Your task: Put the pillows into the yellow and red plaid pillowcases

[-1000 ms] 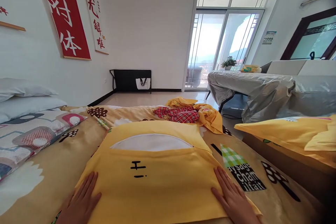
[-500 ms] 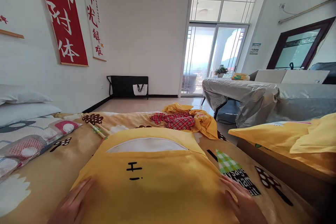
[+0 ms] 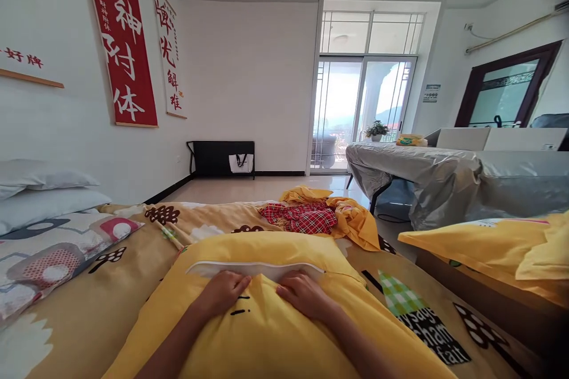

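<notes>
white wall | bright glass door | draped table | perhaps hills

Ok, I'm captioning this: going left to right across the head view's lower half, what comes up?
Patterned pillow, left hand, right hand (both on a yellow cover), yellow fabric at the right edge.

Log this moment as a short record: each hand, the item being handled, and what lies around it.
left hand: gripping the opening's near edge, fingers partly hidden
right hand: same edge, fingers partly hidden
item: yellow pillow cover, white showing in its opening
support: patterned bedding
beyond: red plaid cloth, crumpled yellow cloth
left side: multicoloured pillow
</notes>
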A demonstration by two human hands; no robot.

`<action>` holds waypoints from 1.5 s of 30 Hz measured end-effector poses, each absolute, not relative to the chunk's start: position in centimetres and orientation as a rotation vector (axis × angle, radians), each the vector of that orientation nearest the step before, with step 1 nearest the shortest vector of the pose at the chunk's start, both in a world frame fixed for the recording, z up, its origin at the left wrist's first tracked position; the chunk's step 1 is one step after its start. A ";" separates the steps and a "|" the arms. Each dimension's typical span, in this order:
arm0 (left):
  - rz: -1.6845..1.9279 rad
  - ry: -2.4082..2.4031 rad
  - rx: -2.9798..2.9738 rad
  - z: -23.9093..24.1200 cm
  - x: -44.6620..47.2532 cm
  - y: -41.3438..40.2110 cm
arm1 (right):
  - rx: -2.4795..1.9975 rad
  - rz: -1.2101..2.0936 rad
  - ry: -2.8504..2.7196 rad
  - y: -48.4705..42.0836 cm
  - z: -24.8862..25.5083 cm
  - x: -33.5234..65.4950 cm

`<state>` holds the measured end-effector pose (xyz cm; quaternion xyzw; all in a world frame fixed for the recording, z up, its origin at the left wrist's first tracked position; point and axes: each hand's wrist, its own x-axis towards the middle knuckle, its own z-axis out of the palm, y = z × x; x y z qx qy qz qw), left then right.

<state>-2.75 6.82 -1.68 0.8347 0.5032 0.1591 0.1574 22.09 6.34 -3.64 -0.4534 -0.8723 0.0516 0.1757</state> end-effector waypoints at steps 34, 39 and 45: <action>0.333 2.156 2.525 3.1 -9.2 6.6 | -1.788 -0.513 -2.526 6.4 3.6 26.7; 0.436 2.309 2.529 8.4 -9.8 6.3 | -1.765 -0.699 -2.345 6.5 9.2 27.1; 0.938 2.473 2.527 13.6 -9.1 4.6 | -1.634 -0.945 -1.934 6.4 13.6 28.8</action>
